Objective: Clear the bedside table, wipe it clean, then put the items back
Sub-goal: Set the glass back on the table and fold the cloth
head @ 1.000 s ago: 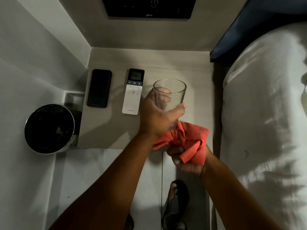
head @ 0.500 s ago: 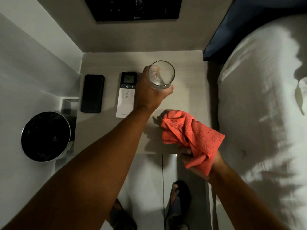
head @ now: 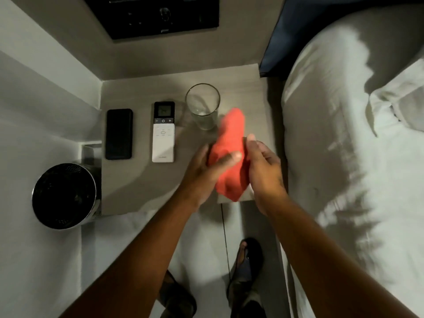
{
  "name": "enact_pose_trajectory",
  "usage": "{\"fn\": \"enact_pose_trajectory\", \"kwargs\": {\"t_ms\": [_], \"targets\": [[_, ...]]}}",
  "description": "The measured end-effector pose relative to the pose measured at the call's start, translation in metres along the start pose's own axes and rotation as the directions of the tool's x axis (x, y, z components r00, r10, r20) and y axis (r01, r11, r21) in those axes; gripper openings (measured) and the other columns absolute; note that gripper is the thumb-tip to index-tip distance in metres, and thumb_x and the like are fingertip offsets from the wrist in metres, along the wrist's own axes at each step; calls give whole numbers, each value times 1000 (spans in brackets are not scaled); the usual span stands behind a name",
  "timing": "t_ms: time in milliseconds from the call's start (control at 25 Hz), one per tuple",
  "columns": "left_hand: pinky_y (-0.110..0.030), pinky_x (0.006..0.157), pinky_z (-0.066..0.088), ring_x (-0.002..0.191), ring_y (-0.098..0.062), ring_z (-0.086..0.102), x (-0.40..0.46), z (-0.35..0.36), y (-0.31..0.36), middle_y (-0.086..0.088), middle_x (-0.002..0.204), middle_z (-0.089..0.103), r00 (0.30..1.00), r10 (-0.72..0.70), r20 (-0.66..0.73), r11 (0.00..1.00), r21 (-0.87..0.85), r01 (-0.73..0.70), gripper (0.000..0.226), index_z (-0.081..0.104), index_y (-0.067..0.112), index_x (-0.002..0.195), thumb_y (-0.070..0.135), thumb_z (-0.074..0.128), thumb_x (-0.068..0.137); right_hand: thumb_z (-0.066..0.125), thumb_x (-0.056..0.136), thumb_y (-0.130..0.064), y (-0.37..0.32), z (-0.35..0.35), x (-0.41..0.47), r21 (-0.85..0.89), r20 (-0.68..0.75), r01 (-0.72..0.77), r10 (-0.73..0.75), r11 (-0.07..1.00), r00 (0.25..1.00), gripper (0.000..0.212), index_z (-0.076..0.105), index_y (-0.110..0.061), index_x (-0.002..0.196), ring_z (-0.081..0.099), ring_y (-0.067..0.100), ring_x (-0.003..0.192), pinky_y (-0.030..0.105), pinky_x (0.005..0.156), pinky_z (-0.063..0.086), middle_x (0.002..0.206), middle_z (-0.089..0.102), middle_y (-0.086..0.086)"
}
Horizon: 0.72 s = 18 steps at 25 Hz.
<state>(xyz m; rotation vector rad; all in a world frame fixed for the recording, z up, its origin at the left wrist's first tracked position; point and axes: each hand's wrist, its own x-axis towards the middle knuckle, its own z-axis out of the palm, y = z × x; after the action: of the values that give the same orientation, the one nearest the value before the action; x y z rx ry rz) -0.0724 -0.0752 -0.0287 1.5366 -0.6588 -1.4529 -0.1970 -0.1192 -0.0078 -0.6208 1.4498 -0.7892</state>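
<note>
On the beige bedside table [head: 137, 184] lie a black phone [head: 119, 133] at the left and a white remote [head: 163, 131] beside it. An empty clear glass [head: 203, 105] stands upright to the right of the remote, free of either hand. An orange cloth [head: 230, 154] is held over the table's right front part, between both hands. My left hand [head: 207, 168] grips its left side with the thumb across it. My right hand [head: 263, 166] holds its right side.
A round black and chrome bin [head: 65, 195] stands on the floor left of the table. The bed with white sheets [head: 355, 157] borders the table on the right. A dark panel [head: 158, 14] is set in the wall behind. My feet [head: 245, 260] are below.
My left hand set the glass down on the table beside the remote, let go, and came back to the cloth. Both hands now hold the cloth, which has risen over the table.
</note>
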Motion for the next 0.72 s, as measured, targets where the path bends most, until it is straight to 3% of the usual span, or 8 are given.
{"fn": "enact_pose_trajectory", "kwargs": {"t_ms": [80, 160, 280, 360, 480, 560, 640, 720], "targets": [[-50, 102, 54, 114, -27, 69, -1, 10, 7, -7, 119, 73, 992, -80, 102, 997, 11, 79, 57, 65, 21, 119, 22, 80, 65, 58, 95, -44, -5, 1, 5, 32, -29, -21, 22, 999, 999, 34, 76, -21, 78, 63, 20, 75, 33, 71, 55, 77, 69, 3], [-53, 103, 52, 114, -31, 68, 1, 19, 21, -8, 116, 73, 992, -85, 95, 993, -69, 92, 57, 64, 20, 117, 3, 70, 63, 68, 87, -44, -27, -11, 3, 55, -94, -160, 164, 986, 982, 22, 73, -23, 88, 67, 27, 82, 37, 71, 56, 84, 73, 5], [-36, 79, 59, 95, -17, 71, -12, 41, 44, 0, 99, 76, 965, -125, 232, 973, -163, 165, 52, 64, 18, 110, -6, 64, 65, 60, 90, -54, -61, -47, -12, 165, 267, -517, 467, 840, 843, 56, 68, -10, 123, 69, 33, 103, 48, 90, 56, 111, 73, 16], [-36, 76, 55, 92, -21, 67, -30, 62, 61, -4, 96, 73, 926, -163, 340, 967, -132, 219, 48, 64, 16, 108, -7, 64, 66, 58, 93, -47, -79, -79, -34, 284, 366, -544, 435, 789, 822, 57, 62, -5, 132, 63, 34, 114, 52, 100, 50, 123, 67, 20], [-36, 72, 62, 89, -19, 74, -60, 96, 82, -5, 95, 76, 874, -200, 442, 966, -59, 252, 49, 64, 14, 112, -7, 63, 67, 63, 91, -16, -101, -127, -75, 529, 205, -338, 269, 778, 941, 46, 57, 2, 134, 64, 33, 106, 47, 95, 54, 113, 68, 20], [-33, 68, 63, 83, -19, 75, -83, 136, 93, -5, 91, 78, 811, -234, 535, 965, 24, 263, 47, 66, 12, 108, -6, 63, 65, 64, 87, -3, -106, -177, -112, 579, 27, -128, 138, 805, 990, 43, 59, 4, 130, 66, 31, 97, 46, 92, 55, 106, 69, 18], [-35, 67, 63, 84, -21, 74, -105, 180, 98, -6, 93, 77, 707, -283, 648, 958, 150, 246, 48, 67, 12, 109, -4, 64, 64, 63, 84, 5, -104, -229, -152, 573, -187, 80, 35, 816, 982, 40, 62, 3, 123, 66, 28, 92, 44, 94, 55, 103, 69, 17], [-39, 70, 63, 85, -20, 74, -136, 235, 93, -5, 96, 77, 567, -366, 737, 929, 326, 176, 47, 67, 16, 112, -4, 68, 69, 61, 82, 9, -92, -285, -195, 566, -404, 263, -15, 781, 915, 31, 67, -4, 110, 68, 23, 83, 39, 87, 57, 93, 71, 12]]}}
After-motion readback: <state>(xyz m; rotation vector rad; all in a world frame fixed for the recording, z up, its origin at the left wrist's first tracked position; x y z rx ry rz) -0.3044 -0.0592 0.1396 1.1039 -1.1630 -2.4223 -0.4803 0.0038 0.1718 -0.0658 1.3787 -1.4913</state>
